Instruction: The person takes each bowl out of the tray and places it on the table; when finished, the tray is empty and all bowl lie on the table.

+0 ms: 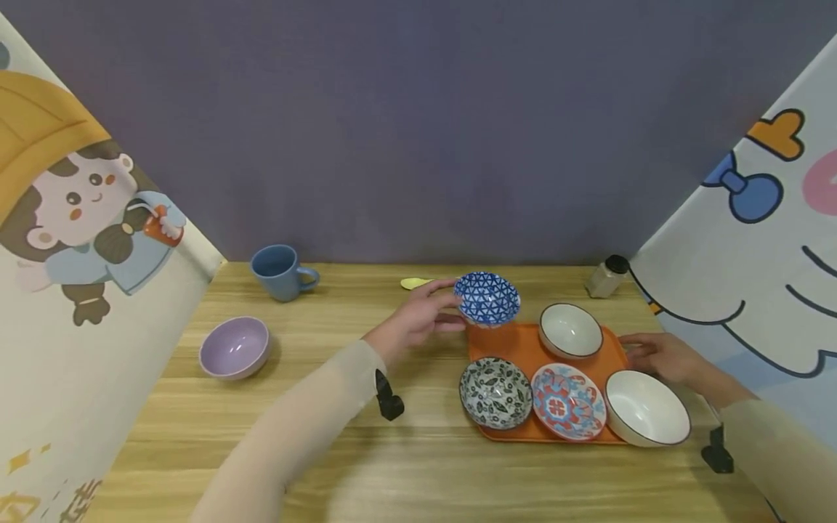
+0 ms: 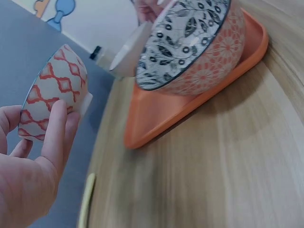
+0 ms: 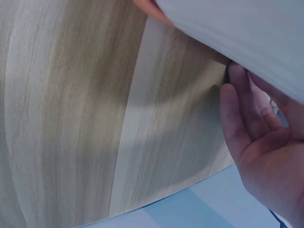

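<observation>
My L hand (image 1: 421, 319) has the blue-and-wht bowl (image 1: 487, 298), fingers (image 2: 57, 124) clamped on it: thumb up by the rim, others spread along the red-patterned outside. Bowl's tilted, off the table (image 1: 366, 465), held up by the far L corner of the orange tray (image 1: 519, 352), R of my palm in head view. R hand (image 1: 663, 359) is at the tray's R edge, fingers slightly bent, just beside the lg wht bowl (image 1: 647, 408); can't tell if they're pinching the edge or only touching, b/c the bowl's side blocks the R wrist view. Other stuff on tray: blk-leaf bowl (image 1: 495, 394) near L, red-and-blue plate (image 1: 569, 402) btwn it & the lg wht one, sm wht bowl (image 1: 571, 330) at the back. Yellow spoon (image 1: 415, 283) lies just behind my L fingers; blue mug (image 1: 277, 274) and purple bowl (image 1: 234, 349) are well apart to the L, jar w/ blk lid (image 1: 607, 277) back R
</observation>
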`<state>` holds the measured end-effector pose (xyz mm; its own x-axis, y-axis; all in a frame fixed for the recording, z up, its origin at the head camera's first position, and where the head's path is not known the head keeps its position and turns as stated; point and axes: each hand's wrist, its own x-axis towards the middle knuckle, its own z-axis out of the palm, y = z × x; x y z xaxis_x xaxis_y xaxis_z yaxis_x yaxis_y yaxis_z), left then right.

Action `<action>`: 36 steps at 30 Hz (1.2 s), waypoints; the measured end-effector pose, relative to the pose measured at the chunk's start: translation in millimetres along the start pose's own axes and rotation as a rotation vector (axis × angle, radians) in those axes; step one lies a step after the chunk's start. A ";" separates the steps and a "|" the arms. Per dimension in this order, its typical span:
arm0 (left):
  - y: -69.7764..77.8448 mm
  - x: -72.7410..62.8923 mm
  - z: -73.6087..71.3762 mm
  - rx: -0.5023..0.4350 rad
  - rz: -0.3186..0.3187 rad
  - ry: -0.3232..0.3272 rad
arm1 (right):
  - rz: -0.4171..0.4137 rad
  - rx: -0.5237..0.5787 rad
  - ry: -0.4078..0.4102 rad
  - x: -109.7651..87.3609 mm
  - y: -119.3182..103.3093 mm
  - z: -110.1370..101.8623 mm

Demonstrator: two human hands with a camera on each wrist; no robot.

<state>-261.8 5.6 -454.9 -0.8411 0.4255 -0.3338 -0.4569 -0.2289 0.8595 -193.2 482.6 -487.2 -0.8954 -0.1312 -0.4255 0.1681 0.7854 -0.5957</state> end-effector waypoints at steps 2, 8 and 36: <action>6.7 -5.9 -3.9 -0.017 0.011 0.005 | 0.012 0.011 -0.004 0.0 0.8 -0.2; 23.2 -25.4 -19.7 -0.029 0.052 0.017 | 0.031 0.034 -0.015 -0.4 0.7 -1.1; 20.2 -164.5 -126.2 0.003 0.091 0.194 | -0.061 0.053 0.032 -2.0 6.9 4.1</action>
<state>-169.1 -179.5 -431.4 -0.9190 0.2269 -0.3225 -0.3758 -0.2560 0.8907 -188.5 485.8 -493.2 -0.9173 -0.1574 -0.3657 0.1339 0.7430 -0.6557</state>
